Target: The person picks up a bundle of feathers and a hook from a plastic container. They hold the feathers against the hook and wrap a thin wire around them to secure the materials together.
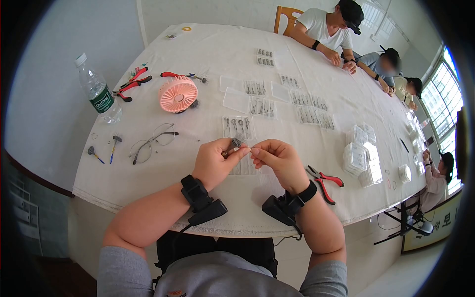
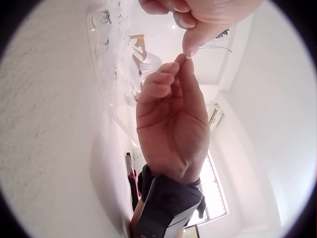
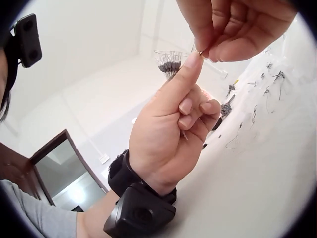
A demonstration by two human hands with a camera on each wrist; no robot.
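Observation:
My left hand (image 1: 216,161) grips a bundle of thin wires with dark grey beads (image 3: 170,66), which fans out above the thumb in the right wrist view. Thumb and forefinger of that hand meet the fingertips of my right hand (image 1: 279,161). Between them is a tiny shiny piece (image 3: 200,53), pinched from both sides and mostly hidden by the fingers. The right hand's other fingers are bent toward the palm in the left wrist view. Under and just beyond both hands lies a clear compartment box (image 1: 237,120) holding small wire pieces.
Red-handled pliers (image 1: 324,184) lie right of my right hand. Eyeglasses (image 1: 153,143), two beaded wire bundles (image 1: 115,143), a pink fan (image 1: 178,94) and a water bottle (image 1: 101,94) are leftward. Stacked clear cases (image 1: 356,157) stand at right. Several people sit along the table (image 1: 208,59).

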